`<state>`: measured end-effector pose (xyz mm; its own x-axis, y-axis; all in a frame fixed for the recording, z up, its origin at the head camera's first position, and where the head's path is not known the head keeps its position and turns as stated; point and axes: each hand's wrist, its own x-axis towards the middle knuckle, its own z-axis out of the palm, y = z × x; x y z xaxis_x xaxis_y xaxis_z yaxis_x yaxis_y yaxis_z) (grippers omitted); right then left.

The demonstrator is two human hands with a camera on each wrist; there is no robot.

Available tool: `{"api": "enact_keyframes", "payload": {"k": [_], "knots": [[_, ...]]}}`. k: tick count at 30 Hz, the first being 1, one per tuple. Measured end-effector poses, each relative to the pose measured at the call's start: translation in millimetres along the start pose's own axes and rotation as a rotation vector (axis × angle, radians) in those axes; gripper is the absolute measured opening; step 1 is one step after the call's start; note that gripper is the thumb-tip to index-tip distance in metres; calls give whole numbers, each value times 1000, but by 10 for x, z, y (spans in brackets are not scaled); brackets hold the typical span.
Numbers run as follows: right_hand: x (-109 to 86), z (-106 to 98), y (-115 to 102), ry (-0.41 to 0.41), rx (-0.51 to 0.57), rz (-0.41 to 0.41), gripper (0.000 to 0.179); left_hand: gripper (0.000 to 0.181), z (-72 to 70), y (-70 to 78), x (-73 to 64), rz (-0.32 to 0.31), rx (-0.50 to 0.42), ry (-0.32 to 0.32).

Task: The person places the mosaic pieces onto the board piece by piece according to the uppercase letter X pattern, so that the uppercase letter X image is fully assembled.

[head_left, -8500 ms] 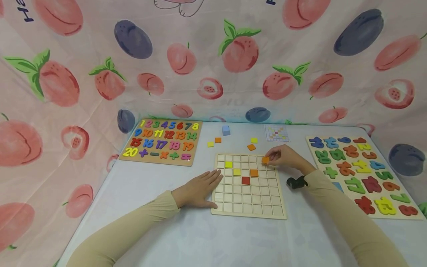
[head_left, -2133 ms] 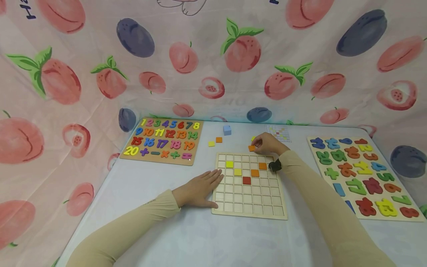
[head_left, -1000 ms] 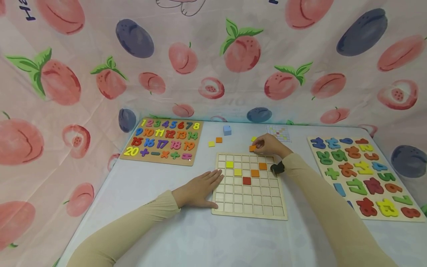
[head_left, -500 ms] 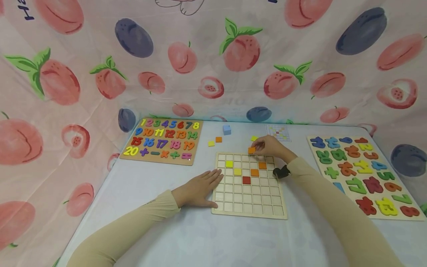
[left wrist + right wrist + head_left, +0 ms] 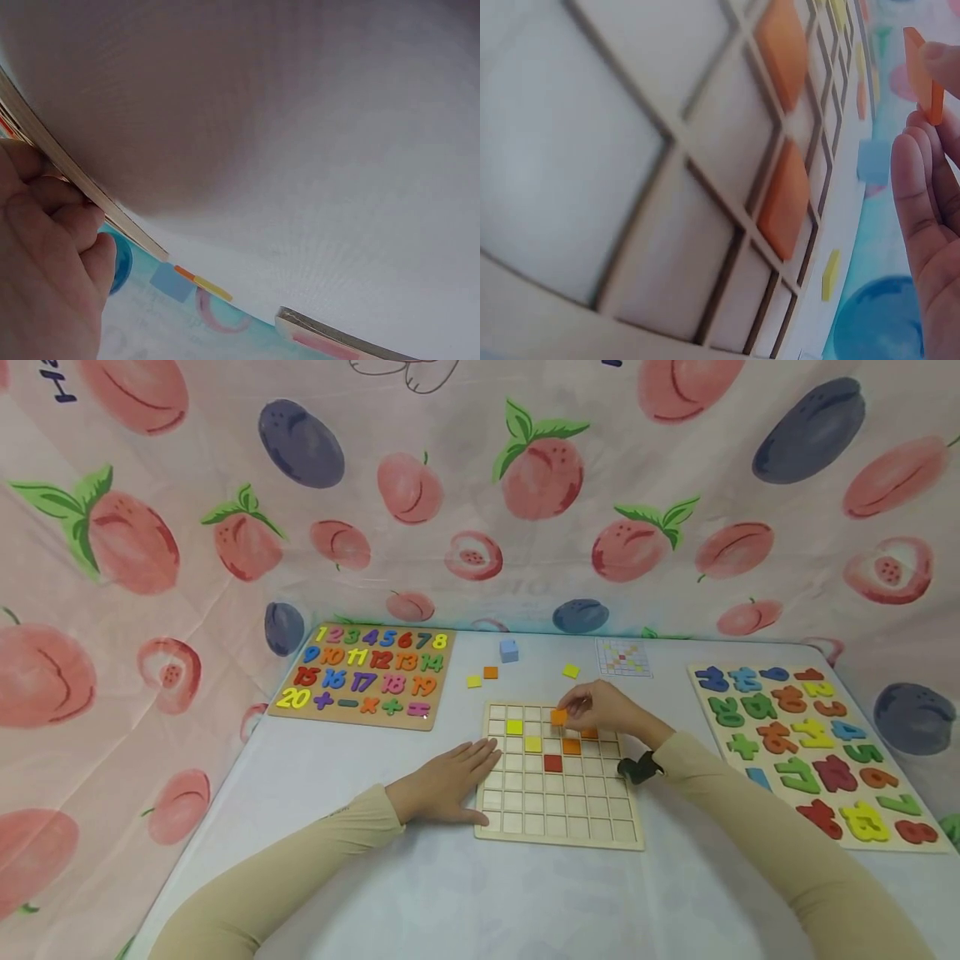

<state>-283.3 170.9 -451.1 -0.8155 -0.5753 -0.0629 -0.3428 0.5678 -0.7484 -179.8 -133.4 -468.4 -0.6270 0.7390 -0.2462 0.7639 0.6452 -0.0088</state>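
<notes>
- Orange tile [image 5: 558, 717] sits at the fingertips of the right hand [image 5: 603, 706], pinched between thumb and fingers, on the hand's left side.
- Seen from the right wrist, that piece is turned nearly edge-on and held apart from the wooden grid board [image 5: 525, 806]; from the head, it shows over the board's far rows.
- Just below the right hand, partly covered by it, one seated orange square [image 5: 590, 734] lies in its cell; a second orange square [image 5: 572, 747] is set diagonally nearer the person.
- A red square [image 5: 552, 763] follows on that same diagonal, with two yellow squares [image 5: 532, 744] stepping away to the far left.
- The left hand [image 5: 446, 783] lies with fingers extended, gripping nothing, its fingertips resting on the board's left edge.
- Beyond the right hand, a loose yellow tile [image 5: 571, 671] lies on the table near a printed sheet [image 5: 623, 657].
</notes>
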Motion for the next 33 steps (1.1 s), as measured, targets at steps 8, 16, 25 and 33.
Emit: {"api": "enact_keyframes", "payload": {"k": [8,16,25,33], "knots": [[-94,137,-109,-43,-36,-69,22,98,23,-12,6,4,-12,4],[-177,248,-264,-101,-41,-101,21,97,3,-11,1,2,-15,2],[-226,395,-315,-151,0,-101,22,98,23,-15,6,-2,-19,-4],[-233,502,-344,-195,-17,-80,20,97,27,-14,8,-4,-19,-4]]}}
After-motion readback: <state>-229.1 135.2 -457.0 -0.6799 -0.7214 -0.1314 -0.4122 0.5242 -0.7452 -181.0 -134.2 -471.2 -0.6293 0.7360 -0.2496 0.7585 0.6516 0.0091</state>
